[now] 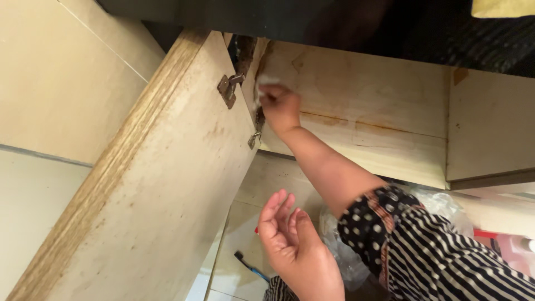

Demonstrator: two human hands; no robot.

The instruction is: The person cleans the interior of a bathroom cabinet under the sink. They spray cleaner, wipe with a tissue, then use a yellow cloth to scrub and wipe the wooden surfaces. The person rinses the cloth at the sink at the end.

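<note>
Wiping was in progress: right hand (pixel 280 106) pinched a white cloth (pixel 265 82) against the stained cabinet panel (pixel 356 106) beside the upper hinge (pixel 228 89). Left hand (pixel 290 239) hovered spread, empty. Next stroke probably needs firmer pressure along the hinge edge.

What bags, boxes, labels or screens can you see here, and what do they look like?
Crinkled clear plastic bag: low on the right, behind the striped sleeve, see-through and shiny.
Pinkish-red plastic package: far right edge, partly hidden, its shape unclear.
No readable labels, signs or screens show.
</note>
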